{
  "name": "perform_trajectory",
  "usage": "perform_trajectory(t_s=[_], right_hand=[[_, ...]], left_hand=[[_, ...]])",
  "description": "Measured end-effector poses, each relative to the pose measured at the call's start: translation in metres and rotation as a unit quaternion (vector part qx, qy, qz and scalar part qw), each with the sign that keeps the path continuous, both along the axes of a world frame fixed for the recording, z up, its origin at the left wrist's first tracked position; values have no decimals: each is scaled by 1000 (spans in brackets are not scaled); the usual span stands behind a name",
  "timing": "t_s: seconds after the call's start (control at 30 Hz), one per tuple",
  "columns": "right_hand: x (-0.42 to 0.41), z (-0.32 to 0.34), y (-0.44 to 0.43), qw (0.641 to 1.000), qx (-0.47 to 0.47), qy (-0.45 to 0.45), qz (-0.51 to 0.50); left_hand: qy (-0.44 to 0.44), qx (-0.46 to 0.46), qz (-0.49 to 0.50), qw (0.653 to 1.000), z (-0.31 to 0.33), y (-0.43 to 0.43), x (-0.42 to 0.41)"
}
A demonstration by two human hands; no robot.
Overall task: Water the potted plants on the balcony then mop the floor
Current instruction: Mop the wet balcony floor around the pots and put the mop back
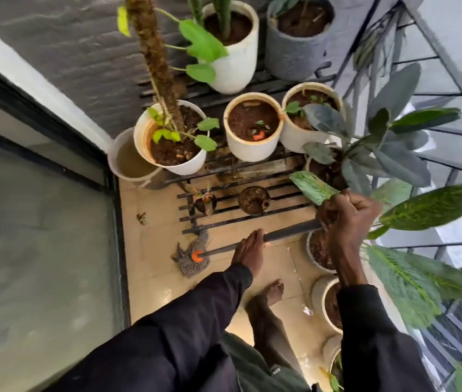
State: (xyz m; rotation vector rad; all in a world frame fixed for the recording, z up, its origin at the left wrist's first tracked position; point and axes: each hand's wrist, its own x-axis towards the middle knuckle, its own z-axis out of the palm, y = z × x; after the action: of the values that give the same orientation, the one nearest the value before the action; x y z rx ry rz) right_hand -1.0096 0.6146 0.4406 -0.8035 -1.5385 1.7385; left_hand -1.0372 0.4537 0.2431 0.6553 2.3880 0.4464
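- Your L hand (pixel 249 250): fingers curled round mop handle (pixel 289 232), low, nr orange collar (pixel 197 256).
- Your R hand (pixel 348 215): fingers fisted on handle's upper part.
- Mop head (pixel 189 263): grey strands on tile floor (pixel 153 250), just beside black rack (pixel 224 219).
- White pots (pixel 252 154) w/ plants: on rack behind.

We reach both arms out in dark sleeves. Our left hand (pixel 249 250), near the middle of the frame, curls round the mop stick (pixel 289 232). Our right hand (pixel 348 216), higher and to the right, grips it in a fist.
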Motion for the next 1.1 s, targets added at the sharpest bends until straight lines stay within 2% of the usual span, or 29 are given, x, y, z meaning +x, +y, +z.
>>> perform_trajectory(t_s=[0.13, 0.37, 0.63, 0.8, 1.1], right_hand=[[-21, 20, -46, 1000, 5, 27, 11], [-58, 36, -143, 995, 91, 31, -8], [-94, 54, -256, 985, 148, 86, -4], [-109, 42, -292, 984, 155, 84, -6], [-137, 40, -343, 983, 131, 76, 99]], left_hand=[[12, 29, -4, 1000, 23, -44, -14], [27, 46, -22, 998, 44, -127, -52], [78, 62, -2, 995, 38, -214, -102], [105, 84, 12, 991, 36, -248, -129], [48, 104, 83, 990, 50, -288, -161]])
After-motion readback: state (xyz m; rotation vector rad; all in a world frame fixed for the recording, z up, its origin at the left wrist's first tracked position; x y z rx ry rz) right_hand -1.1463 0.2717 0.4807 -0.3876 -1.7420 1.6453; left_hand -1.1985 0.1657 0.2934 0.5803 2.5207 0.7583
